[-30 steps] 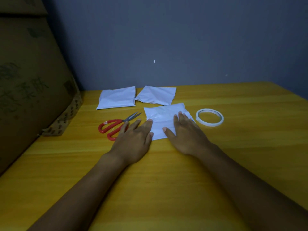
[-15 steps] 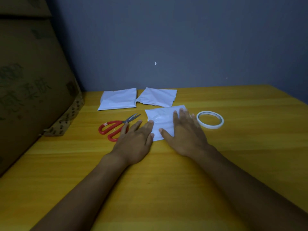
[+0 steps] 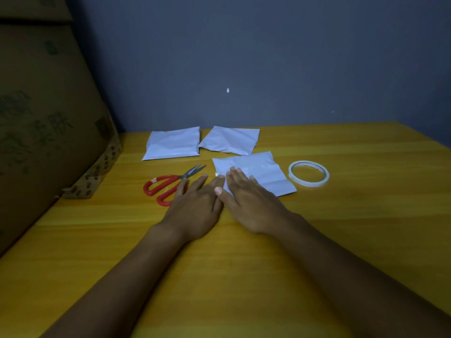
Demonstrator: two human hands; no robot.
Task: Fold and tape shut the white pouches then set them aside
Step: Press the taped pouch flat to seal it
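Cardboard box (image 3: 44,123): stands at the far left of the yellow wooden table (image 3: 366,215), tall, with dark printing on its side, close against the grey wall (image 3: 268,57).

Scissors (image 3: 170,184): red-handled, lying flat just left of the hands, blades closed and pointing up and to the right; the left hand's outer fingers lie over the edge of one handle loop.

Left pouch at the back (image 3: 172,145): white, flat, near the wall, well clear of both hands.

Left hand (image 3: 195,206): palm down on the table, fingers straight and slightly spread (holding nothing); its fingertips reach the near-left corner of the front pouch, though whether they rest on it cannot be told.

Right pouch at the back (image 3: 230,142): white, creased, its left corner touching or just short of the first back pouch; apart from the hands.

Front pouch (image 3: 258,172): white, wrinkled, flat in the middle of the table, directly beyond the hands and between the scissors and the tape.

Right hand (image 3: 249,201): palm down, fingers straight and together, pressing flat on the near-left part of the front pouch; its thumb lies against the left hand.

Tape roll (image 3: 308,176): thin whitish ring lying flat, just right of the front pouch, untouched.
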